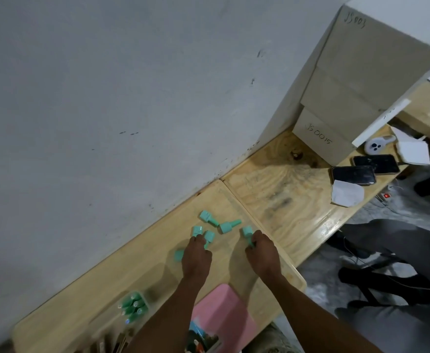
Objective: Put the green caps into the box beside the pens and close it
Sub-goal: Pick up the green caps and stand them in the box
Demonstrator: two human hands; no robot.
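Both forearms reach forward over the wooden counter [142,266], palms down, toward a loose scatter of green caps [228,226] lying near the wall. The left hand [196,256] has its fingers curled down over two of the caps, one at its fingertips and one just beside its thumb side; whether its grip is actually pinching one cannot be told. The right hand [262,253] is bent at the knuckles, its grip closed on a green cap [248,234] whose wide end sticks out past the fingertips. Two more caps lie apart, farther toward the wall. Near the body, a clear box [132,308] holding green pieces sits on the counter beside a pink lid-like tray [221,312].
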